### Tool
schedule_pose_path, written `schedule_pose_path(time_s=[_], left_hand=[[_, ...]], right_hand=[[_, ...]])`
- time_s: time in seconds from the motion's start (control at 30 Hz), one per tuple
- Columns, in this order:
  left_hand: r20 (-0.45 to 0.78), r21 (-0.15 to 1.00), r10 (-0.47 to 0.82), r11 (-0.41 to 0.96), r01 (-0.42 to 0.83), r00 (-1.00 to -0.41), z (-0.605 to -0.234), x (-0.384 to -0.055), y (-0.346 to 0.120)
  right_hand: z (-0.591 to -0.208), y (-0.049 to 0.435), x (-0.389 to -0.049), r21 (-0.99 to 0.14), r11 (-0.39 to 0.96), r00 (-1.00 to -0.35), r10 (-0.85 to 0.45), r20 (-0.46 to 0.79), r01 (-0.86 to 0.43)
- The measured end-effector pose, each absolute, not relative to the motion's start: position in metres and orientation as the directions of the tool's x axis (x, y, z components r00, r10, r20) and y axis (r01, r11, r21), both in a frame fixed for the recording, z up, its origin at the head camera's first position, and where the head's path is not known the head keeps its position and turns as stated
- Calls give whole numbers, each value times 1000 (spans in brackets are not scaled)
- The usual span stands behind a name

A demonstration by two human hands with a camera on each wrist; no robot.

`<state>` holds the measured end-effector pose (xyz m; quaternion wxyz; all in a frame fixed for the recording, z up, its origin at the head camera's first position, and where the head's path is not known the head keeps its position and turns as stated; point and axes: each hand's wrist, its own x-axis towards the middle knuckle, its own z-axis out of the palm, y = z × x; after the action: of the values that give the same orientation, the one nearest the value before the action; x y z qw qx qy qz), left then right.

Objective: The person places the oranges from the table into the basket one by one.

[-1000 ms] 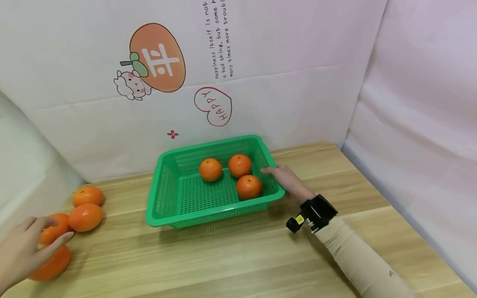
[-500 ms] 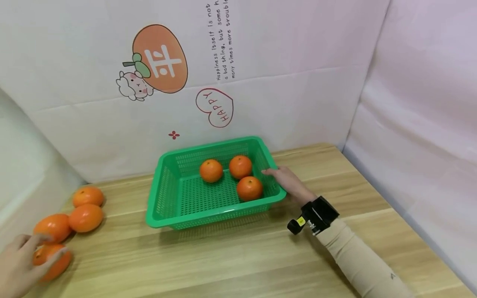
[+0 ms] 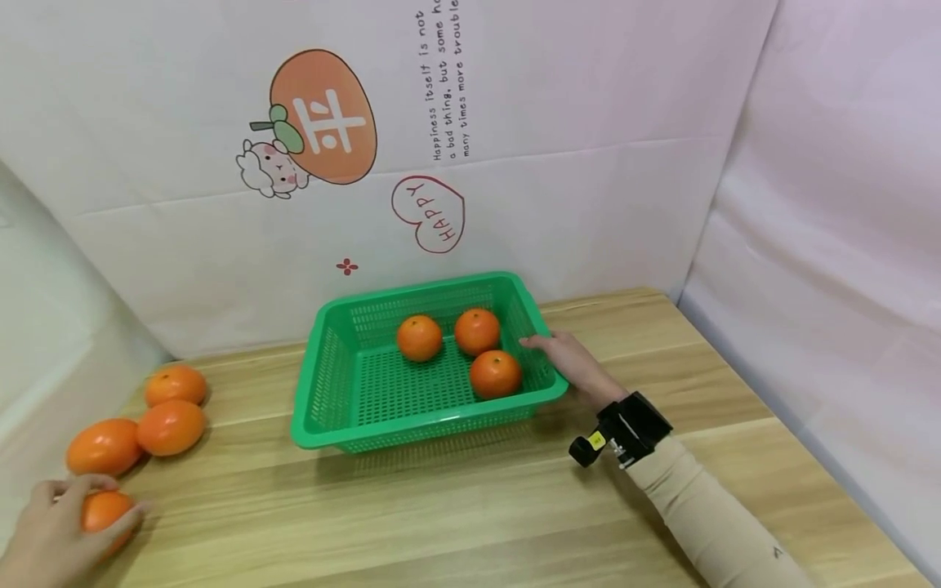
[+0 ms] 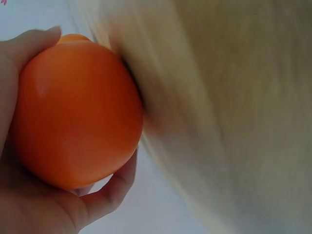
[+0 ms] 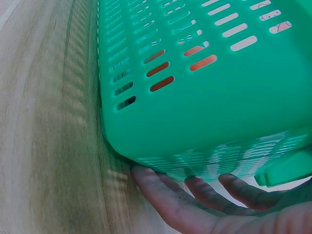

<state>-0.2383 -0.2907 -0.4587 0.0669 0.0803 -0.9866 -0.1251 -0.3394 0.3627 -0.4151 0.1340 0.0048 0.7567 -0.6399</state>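
My left hand grips an orange at the table's near left, thumb on one side and fingers on the other. In the left wrist view this glossy orange sits against the palm with the fingers curled round it. My right hand holds the right end of a green plastic basket, its thumb over the rim. The right wrist view has its fingers against the basket's slotted outer wall. Inside the basket lie three oranges, one left of the other two.
Beyond my left hand, three more oranges lie close together: one at left, one nearer the basket and one at the back. The wooden table ends at a white printed backdrop.
My left hand has come down and nearer, off the orange behind, and its fingers have closed round the front orange. The right hand keeps its hold on the basket.
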Motion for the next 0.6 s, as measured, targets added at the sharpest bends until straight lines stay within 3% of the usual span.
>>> schedule_pose_path(time_s=[0.6], left_hand=[[-19, 190, -87, 978, -89, -996, -448, -245, -300]], right_hand=[[-414, 363, -338, -968, 171, -962, -171, -212, 183]])
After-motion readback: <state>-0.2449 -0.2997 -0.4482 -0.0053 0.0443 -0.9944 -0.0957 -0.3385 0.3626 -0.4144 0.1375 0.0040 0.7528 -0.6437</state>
